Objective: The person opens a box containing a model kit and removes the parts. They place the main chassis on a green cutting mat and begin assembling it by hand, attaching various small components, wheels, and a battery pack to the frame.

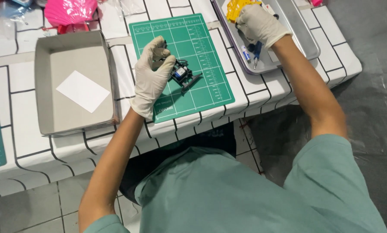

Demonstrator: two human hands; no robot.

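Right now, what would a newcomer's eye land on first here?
The green cutting mat at the table's centre, where the gloved left hand holds a small black device. Then the right hand, reaching into the metal tray at upper right beside a yellow part. A grey box holding a white card sits left.
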